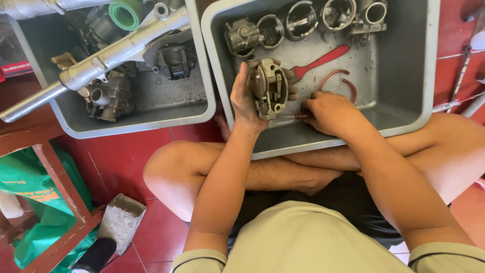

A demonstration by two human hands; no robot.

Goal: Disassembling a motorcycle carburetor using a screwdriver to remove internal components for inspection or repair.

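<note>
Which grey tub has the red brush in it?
The right grey plastic tub, at the person's lap; the red-handled brush lies on its floor. The left one has none.

Right tray [419,65]: bare floor along right side and near edge. Far wall crowded by pistons [298,20]; red brush [323,59] and red ring [339,81] lie mid-tray.

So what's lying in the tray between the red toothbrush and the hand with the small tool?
In the head view, a thin red ring lies on the grey tray floor between the red toothbrush and the right hand.

Carburetor body [268,87] in left hand [243,98] — grey tub [404,108].
</note>
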